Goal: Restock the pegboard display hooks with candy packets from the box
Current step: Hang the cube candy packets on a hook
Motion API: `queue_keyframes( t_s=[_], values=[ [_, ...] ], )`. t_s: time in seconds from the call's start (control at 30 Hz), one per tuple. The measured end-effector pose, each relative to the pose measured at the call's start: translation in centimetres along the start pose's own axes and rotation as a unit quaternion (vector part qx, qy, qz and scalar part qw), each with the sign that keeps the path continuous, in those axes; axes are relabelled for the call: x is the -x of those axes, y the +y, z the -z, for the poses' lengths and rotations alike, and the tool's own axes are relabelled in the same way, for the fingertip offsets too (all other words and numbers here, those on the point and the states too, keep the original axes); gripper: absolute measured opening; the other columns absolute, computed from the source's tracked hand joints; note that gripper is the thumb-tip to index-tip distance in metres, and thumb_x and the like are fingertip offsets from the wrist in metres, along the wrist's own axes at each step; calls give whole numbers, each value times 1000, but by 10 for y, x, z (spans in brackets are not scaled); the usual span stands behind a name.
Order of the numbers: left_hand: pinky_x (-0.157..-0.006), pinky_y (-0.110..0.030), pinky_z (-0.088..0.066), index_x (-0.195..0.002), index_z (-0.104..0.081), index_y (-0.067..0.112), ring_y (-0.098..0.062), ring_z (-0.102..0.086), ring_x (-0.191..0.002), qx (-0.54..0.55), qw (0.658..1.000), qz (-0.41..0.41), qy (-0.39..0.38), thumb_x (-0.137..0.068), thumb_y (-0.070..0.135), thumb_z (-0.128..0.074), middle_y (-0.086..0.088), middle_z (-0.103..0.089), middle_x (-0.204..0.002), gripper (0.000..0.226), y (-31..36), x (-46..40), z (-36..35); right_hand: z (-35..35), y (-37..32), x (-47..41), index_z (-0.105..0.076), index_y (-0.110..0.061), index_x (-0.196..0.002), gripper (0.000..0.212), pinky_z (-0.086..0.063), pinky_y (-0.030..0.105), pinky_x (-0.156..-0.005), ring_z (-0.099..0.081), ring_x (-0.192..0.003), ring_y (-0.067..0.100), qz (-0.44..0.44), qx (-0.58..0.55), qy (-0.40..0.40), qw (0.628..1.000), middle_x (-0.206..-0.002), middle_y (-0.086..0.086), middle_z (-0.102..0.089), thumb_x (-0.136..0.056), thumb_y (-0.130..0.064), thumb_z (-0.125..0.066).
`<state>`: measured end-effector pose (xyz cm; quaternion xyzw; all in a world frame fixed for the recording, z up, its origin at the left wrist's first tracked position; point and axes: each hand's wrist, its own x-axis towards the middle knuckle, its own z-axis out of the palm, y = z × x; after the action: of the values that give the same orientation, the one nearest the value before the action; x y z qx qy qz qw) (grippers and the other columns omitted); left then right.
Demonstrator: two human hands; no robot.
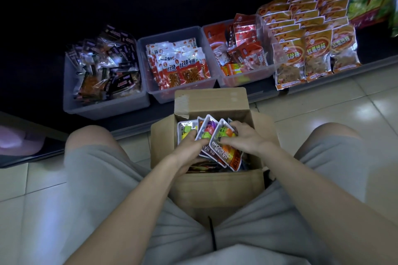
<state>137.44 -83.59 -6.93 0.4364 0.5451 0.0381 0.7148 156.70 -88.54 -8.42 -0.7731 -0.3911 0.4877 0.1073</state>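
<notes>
Pale glossy floor tiles (336, 101) run under us, and a dark low shelf (377, 64) crosses the top of the view. We crouch with our knees wide, and the open cardboard box (217, 185) sits on the floor between them, its far flap (211, 101) raised toward the shelf. Candy packets (224, 144) stand fanned and tilted in the box, silver edged with bright sweets printed on them. Our left hand (189, 148) curls its fingers around the near side of the fan, and our right hand (243, 137) grips the far side with fingers bent over the top edges, so both hands clamp the same bunch inside the box. Three clear plastic bins sit along the shelf edge just beyond the box: a left bin (103, 103) of dark wrapped snacks, a middle bin (178, 92) of red and white packs, and a right bin (243, 79) of red packs. Rows of orange bags (305, 34) stand to the right of them. Bare floor lies open on both sides of our knees, while the box fills the gap between them. Behind the bins everything is black and we cannot make out any hooks or board. A blurred pale shape (19, 139) at the left edge is cut off and unclear.
</notes>
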Motion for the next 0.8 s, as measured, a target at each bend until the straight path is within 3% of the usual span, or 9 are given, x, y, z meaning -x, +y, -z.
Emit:
queue_keyframes(
  t_s=[0.07, 0.17, 0.27, 0.33, 0.43, 0.53, 0.6, 0.67, 0.8],
  values=[
    [-101, -43, -58, -137, -56, 26, -19, -73, -111, 0, 1000, -21, 6, -104, 24, -60, -2, -76, -119, 33, -1, 1, 2, -3, -1, 2, -54, -32, -138, 70, -51, 47, -105, -55, -124, 26, -1, -3, 9, 1000, -133, 4, -52, -76, -56, -77],
    [-88, -34, -60, -135, -57, 28, -19, -73, -110, -1, 999, -44, 14, -105, 25, -60, -1, -75, -122, 31, -3, 3, 10, -6, -4, 3, -51, -30, -144, 85, -43, 46, -110, -45, -133, 31, 10, 19, 50, 999, -137, 6, -50, -71, -65, -76],
    [-89, -37, -62, -133, -61, 30, -21, -75, -106, 24, 998, -58, 16, -104, 25, -63, -2, -78, -118, 29, -1, 8, 20, -5, -13, 8, -53, -29, -138, 78, -39, 42, -107, -39, -131, 29, 29, 43, 71, 996, -132, 7, -51, -74, -66, -76],
    [-84, -37, -63, -129, -64, 26, -20, -77, -98, 33, 997, -72, 24, -103, 27, -65, -4, -80, -111, 26, 3, 11, 27, -4, -18, 12, -59, -28, -124, 63, -43, 43, -106, -45, -124, 24, 46, 20, 69, 996, -125, 5, -54, -75, -64, -79],
    [-73, -32, -59, -121, -70, 21, -12, -77, -81, 33, 996, -72, 46, -103, 35, -65, -1, -82, -97, 23, 12, 17, 34, -4, -25, 18, -64, -23, -109, 48, -58, 43, -95, -68, -104, 16, 61, -132, 67, 987, -114, 2, -69, -76, -50, -86],
    [-91, -39, -57, -116, -72, 25, -14, -77, -93, 34, 996, -78, 35, -102, 43, -64, 4, -82, -101, 24, 20, 21, 35, -4, -34, 29, -64, -22, -113, 44, -61, 35, -87, -75, -93, 14, 50, -222, 60, 972, -105, -1, -76, -80, -43, -86],
    [-110, -47, -49, -129, -69, 32, -19, -72, -116, 44, 995, -86, 12, -90, 62, -72, 6, -78, -119, 49, 25, 27, 34, -5, -42, 33, -65, -22, -114, 43, -59, 30, -82, -74, -93, 12, 51, -244, 65, 966, -105, -3, -76, -83, -45, -83],
    [-115, -50, -45, -137, -64, 35, -21, -67, -126, 37, 994, -104, -21, -76, 69, -81, 6, -74, -130, 72, 26, 31, 32, -10, -50, 36, -64, -23, -116, 44, -57, 30, -85, -71, -95, 11, 52, -232, 85, 968, -104, -6, -74, -85, -50, -79],
    [-102, -42, -56, -130, -67, 20, -23, -75, -111, 11, 990, -141, -13, -90, 18, -82, -5, -77, -123, 43, 24, 31, 31, -13, -68, 44, -65, -31, -122, 40, -55, 38, -95, -69, -101, 12, 72, -202, 71, 974, -109, -10, -72, -94, -59, -63]
  ],
)
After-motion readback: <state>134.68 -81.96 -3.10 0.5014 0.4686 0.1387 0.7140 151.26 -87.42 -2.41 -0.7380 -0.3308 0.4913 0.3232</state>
